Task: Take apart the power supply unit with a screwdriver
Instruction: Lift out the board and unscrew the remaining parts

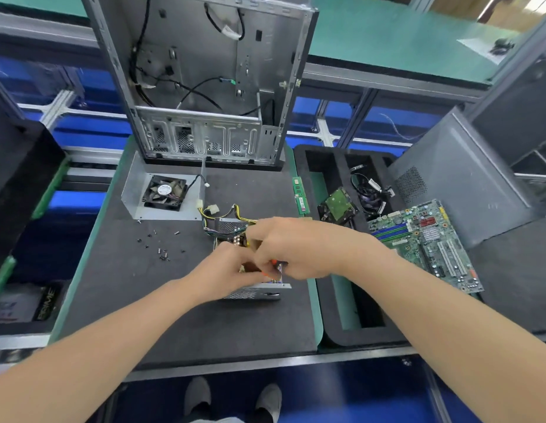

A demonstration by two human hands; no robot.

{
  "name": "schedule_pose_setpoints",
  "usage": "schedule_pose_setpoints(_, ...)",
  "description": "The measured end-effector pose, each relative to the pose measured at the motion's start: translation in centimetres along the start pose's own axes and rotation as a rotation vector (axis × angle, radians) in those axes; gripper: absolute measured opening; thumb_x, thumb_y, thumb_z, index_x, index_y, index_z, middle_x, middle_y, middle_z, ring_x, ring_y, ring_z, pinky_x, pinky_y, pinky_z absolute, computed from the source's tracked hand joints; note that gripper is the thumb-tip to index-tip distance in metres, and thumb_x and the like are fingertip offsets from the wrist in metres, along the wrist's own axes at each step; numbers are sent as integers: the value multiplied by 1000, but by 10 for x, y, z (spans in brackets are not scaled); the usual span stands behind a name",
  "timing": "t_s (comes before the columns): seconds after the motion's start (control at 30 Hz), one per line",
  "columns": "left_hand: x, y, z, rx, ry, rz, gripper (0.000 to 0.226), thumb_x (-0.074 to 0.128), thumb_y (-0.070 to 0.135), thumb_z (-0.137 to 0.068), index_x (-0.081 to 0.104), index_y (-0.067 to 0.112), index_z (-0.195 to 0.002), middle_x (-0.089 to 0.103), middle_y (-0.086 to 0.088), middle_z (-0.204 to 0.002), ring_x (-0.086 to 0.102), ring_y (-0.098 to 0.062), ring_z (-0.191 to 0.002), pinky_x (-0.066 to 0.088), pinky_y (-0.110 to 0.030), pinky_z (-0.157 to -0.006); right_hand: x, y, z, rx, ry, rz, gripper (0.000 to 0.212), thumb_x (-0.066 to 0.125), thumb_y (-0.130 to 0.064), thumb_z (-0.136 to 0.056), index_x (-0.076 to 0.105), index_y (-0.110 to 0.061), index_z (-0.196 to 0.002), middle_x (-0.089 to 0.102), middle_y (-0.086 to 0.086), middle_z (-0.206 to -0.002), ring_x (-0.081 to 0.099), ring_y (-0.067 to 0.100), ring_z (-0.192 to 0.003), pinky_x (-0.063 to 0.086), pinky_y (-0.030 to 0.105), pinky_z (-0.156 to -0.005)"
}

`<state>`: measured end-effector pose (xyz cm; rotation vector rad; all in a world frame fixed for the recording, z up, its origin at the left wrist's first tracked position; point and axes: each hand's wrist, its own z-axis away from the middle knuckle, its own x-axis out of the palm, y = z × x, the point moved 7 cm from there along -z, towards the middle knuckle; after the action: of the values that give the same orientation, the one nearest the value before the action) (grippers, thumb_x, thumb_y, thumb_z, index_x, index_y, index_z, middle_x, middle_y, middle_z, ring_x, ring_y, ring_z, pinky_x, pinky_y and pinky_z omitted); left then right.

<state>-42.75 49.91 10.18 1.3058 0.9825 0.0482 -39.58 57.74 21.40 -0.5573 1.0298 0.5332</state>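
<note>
A worker bends over an opened power supply unit (255, 293) lying in the middle of a dark bench mat (174, 315), with both hands meeting above it. The right hand (291, 248) curls round the orange-and-black handle of a screwdriver (273, 267). The left hand (224, 270) is bunched close against the tool's working end. Blur and overlap hide whether its fingers steady the casing, the tip or a screw.

The likeliest mishap, judging from how close the hands are, is the tip slipping out of a screw head and jabbing the left fingers or the exposed board inside. A freed screw could also fall among the components, where the yellow and black wire loom (229, 213) at the unit's far end would make it hard to find. The loose screws (160, 250) scattered on the mat to the left sit in no dish, and a passing forearm could sweep them off.

To the right stands a black foam tray (357, 338) cut into long slots. One slot holds a hard drive (339, 206) leaning on edge, and the next holds a tangle of cables (372, 195). A motherboard (424, 242) lies across the tray's right side. A memory stick (300, 195) rests on the strip between mat and tray.
</note>
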Motion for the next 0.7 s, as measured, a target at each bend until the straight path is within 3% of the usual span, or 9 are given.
schedule_pose_setpoints(0.07, -1, 1, 1, 3, 20, -27, 5, 80, 25, -91, 79, 21, -87, 67, 28, -71, 57, 1, -65, 38, -13, -62, -1, -6, 3, 19, 41, -5, 27, 60, -3, -81, 66, -18, -103, 44, -4, -99, 44, 16, -83, 33, 12, -56)
schedule_pose_setpoints(0.13, -2, 3, 1, -7, 26, -33, 14, 77, 20, -90, 71, 20, -78, 61, 20, -64, 50, -2, -60, 37, -17, -61, -3, -7, 4, 188, 166, 67, 21, 60, -31, -91, 55, -19, -108, 43, -4, -89, 51, 24, -72, 34, 29, -54)
schedule_pose_setpoints(0.2, -3, 4, 1, -18, 27, 1, 20, 74, 22, -90, 64, 29, -74, 58, 16, -64, 46, -3, -60, 38, -23, -62, -8, -2, 8, 489, 299, 224, 40, 47, -57, -99, 47, -17, -96, 36, -2, -68, 48, 29, -58, 25, 33, -51)
schedule_pose_setpoints(0.27, -3, 5, 2, -17, 27, 25, 22, 80, 18, -90, 72, 37, -80, 63, 23, -70, 55, 4, -63, 40, -15, -65, -6, 0, 5, 674, 334, 189, 49, 40, -62, -102, 40, -17, -82, 29, 0, -62, 36, 26, -55, 22, 33, -50)
schedule_pose_setpoints(0.3, -1, 6, 3, -5, 20, 25, 17, 81, 15, -90, 78, 31, -87, 64, 29, -71, 56, 8, -64, 38, -9, -65, 0, 4, 2, 701, 314, 107, 47, 44, -57, -103, 39, -16, -79, 30, 1, -63, 37, 28, -59, 25, 34, -52)
schedule_pose_setpoints(0.43, -1, 1, 4, -8, 50, 20, 4, 79, 23, -92, 78, 26, -90, 63, 32, -70, 52, 7, -60, 36, -6, -60, 4, 15, -9, 544, 168, -112, 19, 65, -28, -90, 52, -13, -90, 50, 4, -75, 57, 35, -71, 38, 32, -51)
schedule_pose_setpoints(0.53, 0, -2, 3, -7, 70, -22, 11, 79, 26, -91, 74, 21, -82, 63, 35, -69, 56, 11, -62, 38, -6, -61, 1, 10, -6, 326, 92, -172, 14, 70, -14, -83, 60, -18, -93, 56, 0, -88, 60, 21, -76, 52, 37, -61)
schedule_pose_setpoints(0.63, 2, 0, 2, 20, 49, -51, 2, 79, 26, -92, 80, 25, -91, 70, 29, -77, 60, 9, -70, 42, -11, -67, 2, -3, -5, 71, -21, -48, 14, 69, -4, -80, 68, -17, -85, 51, 1, -99, 53, 15, -83, 49, 39, -68)
schedule_pose_setpoints(0.7, 2, -2, 2, -1, 34, -45, 5, 78, 32, -93, 82, 29, -94, 66, 29, -70, 54, 4, -63, 38, -11, -60, 4, -6, -7, 1, -79, 53, 21, 66, 3, -77, 71, -17, -80, 52, 1, -103, 51, 18, -96, 45, 34, -70)
